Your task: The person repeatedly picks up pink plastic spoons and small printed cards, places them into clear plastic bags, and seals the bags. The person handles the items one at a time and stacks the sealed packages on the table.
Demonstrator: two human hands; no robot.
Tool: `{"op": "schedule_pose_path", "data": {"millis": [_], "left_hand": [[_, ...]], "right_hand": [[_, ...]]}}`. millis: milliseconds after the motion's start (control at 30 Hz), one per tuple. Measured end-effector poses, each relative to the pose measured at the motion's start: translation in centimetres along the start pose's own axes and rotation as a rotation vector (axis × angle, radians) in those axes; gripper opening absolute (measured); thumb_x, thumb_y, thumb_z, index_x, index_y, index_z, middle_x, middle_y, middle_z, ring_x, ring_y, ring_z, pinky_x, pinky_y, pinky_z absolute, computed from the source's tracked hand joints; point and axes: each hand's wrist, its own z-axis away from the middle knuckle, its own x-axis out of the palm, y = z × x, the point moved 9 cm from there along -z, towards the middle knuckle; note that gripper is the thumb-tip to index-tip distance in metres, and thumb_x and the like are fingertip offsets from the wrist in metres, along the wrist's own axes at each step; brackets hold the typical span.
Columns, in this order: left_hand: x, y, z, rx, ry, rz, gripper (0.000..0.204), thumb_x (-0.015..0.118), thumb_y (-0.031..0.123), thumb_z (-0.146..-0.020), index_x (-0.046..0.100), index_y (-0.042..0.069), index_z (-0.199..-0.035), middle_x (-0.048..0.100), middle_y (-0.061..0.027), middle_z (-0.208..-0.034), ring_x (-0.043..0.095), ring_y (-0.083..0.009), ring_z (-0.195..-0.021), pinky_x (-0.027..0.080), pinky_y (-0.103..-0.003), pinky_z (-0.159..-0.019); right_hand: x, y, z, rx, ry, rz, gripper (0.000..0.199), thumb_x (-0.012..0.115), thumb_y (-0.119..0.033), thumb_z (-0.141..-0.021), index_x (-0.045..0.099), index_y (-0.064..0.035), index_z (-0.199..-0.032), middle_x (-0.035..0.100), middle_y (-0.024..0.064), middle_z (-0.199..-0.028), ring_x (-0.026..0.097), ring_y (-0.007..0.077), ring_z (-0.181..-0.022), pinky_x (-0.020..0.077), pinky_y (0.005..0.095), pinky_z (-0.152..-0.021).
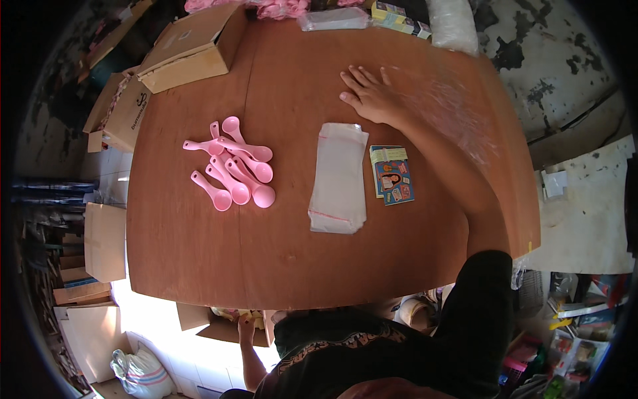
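My right hand [373, 96] lies flat on the brown wooden table [286, 259], fingers spread and holding nothing. Below the table's near edge, my left hand [246, 324] is at an open cardboard box [222, 330] with yellowish contents; its fingers are too small and partly hidden to read. A loose pile of pink plastic scoops [240, 174] sits on the table's left half. Nearer the middle lies a stack of clear plastic bags [337, 179]. Just right of it is a small stack of blue printed cards [393, 176], below my right forearm.
A closed cardboard box [189, 50] stands at the table's far left corner. Along the far edge are pink items [282, 8], a clear plastic packet [334, 18], card bundles [399, 18] and a white plastic roll [453, 25]. A white sack [143, 372] rests on the floor.
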Motion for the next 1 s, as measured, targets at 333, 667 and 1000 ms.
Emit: {"op": "schedule_pose_path", "data": {"millis": [333,667,1000], "left_hand": [[5.1,-4.1,4.9,-0.509,-0.227,0.359,0.031,0.060,0.018,-0.087,0.055,0.014,-0.117,0.059,-0.0015,-0.092,0.056,-0.0130,-0.073,0.045,-0.031,-0.058],[3.2,-1.1,-0.8,-0.260,-0.155,0.244,0.033,0.062,0.022,-0.088,0.056,0.014,-0.119,0.059,-0.0009,-0.099,0.060,-0.0154,-0.082,0.047,-0.034,-0.065],[4.6,0.7,-0.1,-0.282,-0.182,0.356,0.029,0.058,0.019,-0.089,0.058,0.016,-0.117,0.059,0.0003,-0.093,0.059,-0.0127,-0.076,0.046,-0.030,-0.060]], "right_hand": [[2.4,23.8,3.0,0.581,-0.042,0.127,0.055,0.027,-0.050,-0.098,0.036,-0.0246,-0.146,0.031,0.0073,-0.153,0.028,0.0251,-0.141,0.0058,0.0604,-0.113],[-4.2,7.4,6.5,0.278,0.287,-0.381,0.034,0.054,-0.019,-0.088,0.063,0.0010,-0.114,0.064,0.0229,-0.110,0.058,0.0385,-0.109,0.0447,0.0443,-0.096],[-0.3,16.3,11.5,0.301,0.314,0.003,0.044,0.044,-0.030,-0.096,0.055,-0.0013,-0.127,0.052,0.0171,-0.133,0.048,0.0321,-0.125,0.0320,0.0484,-0.107]]}}
